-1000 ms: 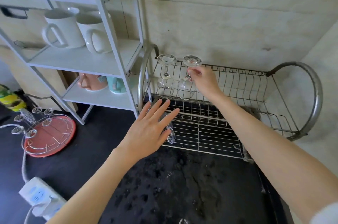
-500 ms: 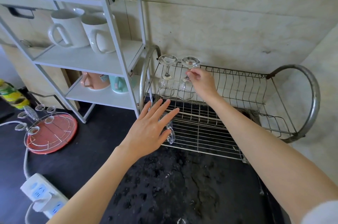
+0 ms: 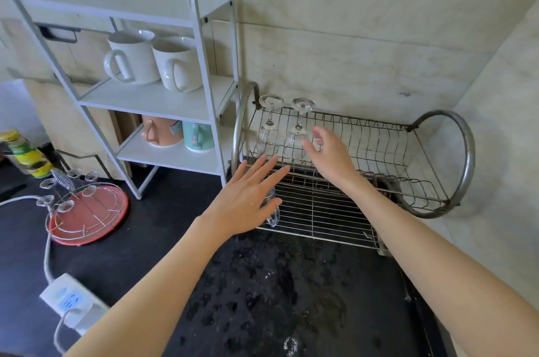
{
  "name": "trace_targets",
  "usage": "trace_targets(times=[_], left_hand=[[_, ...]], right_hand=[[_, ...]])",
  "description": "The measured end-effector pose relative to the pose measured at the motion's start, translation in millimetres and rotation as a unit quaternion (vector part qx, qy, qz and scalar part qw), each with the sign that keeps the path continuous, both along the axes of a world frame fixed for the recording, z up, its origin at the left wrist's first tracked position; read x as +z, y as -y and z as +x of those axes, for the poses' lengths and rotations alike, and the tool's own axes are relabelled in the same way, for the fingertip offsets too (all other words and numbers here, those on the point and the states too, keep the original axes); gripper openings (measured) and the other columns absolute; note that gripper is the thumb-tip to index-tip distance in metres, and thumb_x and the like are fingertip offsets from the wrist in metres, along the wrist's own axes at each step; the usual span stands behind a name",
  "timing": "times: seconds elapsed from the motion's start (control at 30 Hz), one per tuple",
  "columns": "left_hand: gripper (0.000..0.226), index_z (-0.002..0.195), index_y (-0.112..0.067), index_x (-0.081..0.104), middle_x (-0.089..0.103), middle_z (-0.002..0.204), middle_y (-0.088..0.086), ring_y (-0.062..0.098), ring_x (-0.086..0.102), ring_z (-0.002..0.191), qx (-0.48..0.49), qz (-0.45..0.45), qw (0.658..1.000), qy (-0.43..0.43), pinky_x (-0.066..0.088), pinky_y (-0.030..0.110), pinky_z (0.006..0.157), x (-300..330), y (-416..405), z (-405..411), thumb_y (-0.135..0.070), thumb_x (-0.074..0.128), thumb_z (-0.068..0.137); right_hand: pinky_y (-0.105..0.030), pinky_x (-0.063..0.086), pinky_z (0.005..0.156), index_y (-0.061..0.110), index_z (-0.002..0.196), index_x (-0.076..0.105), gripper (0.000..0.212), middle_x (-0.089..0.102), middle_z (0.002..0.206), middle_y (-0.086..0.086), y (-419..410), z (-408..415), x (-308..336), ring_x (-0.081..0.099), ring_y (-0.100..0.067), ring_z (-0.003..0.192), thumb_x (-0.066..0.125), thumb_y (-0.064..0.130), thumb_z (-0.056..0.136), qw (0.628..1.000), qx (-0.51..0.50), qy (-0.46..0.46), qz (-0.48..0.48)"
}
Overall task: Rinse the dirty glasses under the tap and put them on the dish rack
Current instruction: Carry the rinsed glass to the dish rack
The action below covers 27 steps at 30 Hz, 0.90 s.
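Two clear stemmed glasses stand upside down at the back left of the wire dish rack (image 3: 388,152): the left glass (image 3: 270,120) and the right glass (image 3: 300,123). My right hand (image 3: 326,152) hovers just right of the right glass, fingers apart, holding nothing. My left hand (image 3: 250,199) is spread flat over the rack's front left corner. A clear glass mug (image 3: 272,210) lies on the rack under it, mostly hidden; only its handle and part of its side show. I cannot tell whether the palm touches it.
A white shelf unit (image 3: 151,99) with mugs stands left of the rack. On the wet black counter (image 3: 262,292) sit a red tray with a wire cup holder (image 3: 84,210), a power strip (image 3: 70,298) and a jar (image 3: 26,152).
My right hand has let go of the right stemmed glass and drawn back toward me and to the right, fingers opening. The view has moved closer. My left hand stays over the mug.
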<state>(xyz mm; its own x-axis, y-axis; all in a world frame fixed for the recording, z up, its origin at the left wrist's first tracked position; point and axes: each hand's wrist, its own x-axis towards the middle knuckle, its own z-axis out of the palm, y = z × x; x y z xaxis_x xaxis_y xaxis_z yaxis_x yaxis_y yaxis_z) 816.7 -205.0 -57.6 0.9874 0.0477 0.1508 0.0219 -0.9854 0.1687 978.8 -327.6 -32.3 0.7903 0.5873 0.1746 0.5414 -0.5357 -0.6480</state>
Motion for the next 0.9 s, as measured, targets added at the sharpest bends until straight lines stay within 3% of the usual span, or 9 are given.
trace_targets(times=[0.07, 0.2, 0.33, 0.5, 0.6, 0.77, 0.83, 0.9], left_hand=[[0.064, 0.148, -0.033, 0.004, -0.001, 0.157, -0.004, 0.014, -0.012, 0.142, 0.004, 0.000, 1.000, 0.019, -0.007, 0.039, 0.117, -1.7, 4.3, -15.7, -0.056, 0.015, 0.089], [0.063, 0.149, -0.030, 0.009, 0.008, 0.158, -0.001, 0.018, -0.010, 0.143, 0.043, -0.008, 0.999, 0.031, -0.007, 0.045, 0.114, -9.8, 14.5, -71.5, -0.053, 0.022, 0.092], [0.069, 0.149, -0.030, 0.007, 0.009, 0.157, 0.000, 0.022, -0.006, 0.144, 0.088, -0.004, 0.996, 0.015, -0.009, 0.045, 0.113, -20.9, 17.6, -152.7, -0.058, 0.012, 0.086], [0.064, 0.144, -0.019, 0.029, 0.036, 0.148, 0.010, 0.035, 0.028, 0.138, 0.131, 0.032, 0.991, 0.014, 0.024, 0.057, 0.107, -34.9, 17.7, -271.9, -0.051, 0.030, 0.089], [0.063, 0.142, -0.019, 0.028, 0.041, 0.145, 0.011, 0.036, 0.034, 0.135, 0.175, 0.028, 0.984, 0.017, 0.029, 0.059, 0.104, -35.8, 18.2, -340.7, -0.051, 0.032, 0.088], [0.063, 0.142, -0.019, 0.029, 0.044, 0.143, 0.012, 0.039, 0.037, 0.132, 0.273, 0.014, 0.962, 0.007, 0.034, 0.061, 0.100, -33.0, 2.1, -449.7, -0.050, 0.034, 0.087], [0.065, 0.144, -0.021, 0.029, 0.038, 0.147, 0.011, 0.036, 0.030, 0.137, 0.325, 0.000, 0.946, -0.003, 0.029, 0.059, 0.105, -32.5, -9.6, -489.4, -0.052, 0.032, 0.087], [0.066, 0.146, -0.023, 0.025, 0.032, 0.150, 0.009, 0.033, 0.022, 0.140, 0.378, -0.002, 0.926, -0.006, 0.023, 0.057, 0.108, -34.7, -22.6, -526.0, -0.054, 0.030, 0.088]], right_hand=[[-0.031, 0.031, 0.108, 0.014, 0.145, 0.031, 0.056, 0.038, 0.147, -0.005, 13.5, -22.7, 6.3, 0.038, -0.018, 0.134, 0.045, 0.039, 0.097, 0.997, 0.025, 0.058, -0.048], [-0.032, 0.017, 0.115, 0.018, 0.149, 0.022, 0.061, 0.021, 0.156, -0.002, 38.1, -90.6, 12.3, 0.020, -0.018, 0.143, 0.041, 0.043, 0.097, 0.982, 0.070, 0.127, -0.125], [-0.036, 0.006, 0.117, 0.019, 0.151, 0.017, 0.065, 0.008, 0.159, -0.002, 50.4, -179.1, 0.7, 0.008, -0.018, 0.146, 0.038, 0.048, 0.096, 0.965, 0.117, 0.160, -0.173], [-0.035, -0.002, 0.117, 0.026, 0.151, 0.011, 0.067, 0.004, 0.160, 0.002, 55.8, -296.4, -29.0, 0.004, -0.015, 0.146, 0.036, 0.053, 0.095, 0.955, 0.182, 0.147, -0.182], [-0.039, 0.003, 0.118, 0.026, 0.151, 0.014, 0.069, 0.007, 0.159, 0.001, 44.5, -356.7, -42.0, 0.008, -0.017, 0.147, 0.030, 0.061, 0.092, 0.942, 0.232, 0.144, -0.194], [-0.055, 0.037, 0.103, 0.013, 0.140, 0.043, 0.067, 0.044, 0.144, -0.012, -11.7, -441.9, -49.2, 0.046, -0.031, 0.130, 0.034, 0.054, 0.087, 0.916, 0.327, 0.155, -0.175], [-0.055, 0.036, 0.102, 0.012, 0.139, 0.044, 0.067, 0.045, 0.143, -0.013, -41.8, -470.8, -44.2, 0.047, -0.032, 0.129, 0.035, 0.054, 0.087, 0.904, 0.362, 0.168, -0.154], [-0.050, 0.026, 0.110, 0.016, 0.143, 0.038, 0.072, 0.036, 0.150, -0.011, -72.1, -499.1, -38.4, 0.036, -0.029, 0.137, 0.028, 0.058, 0.085, 0.889, 0.404, 0.169, -0.137]])
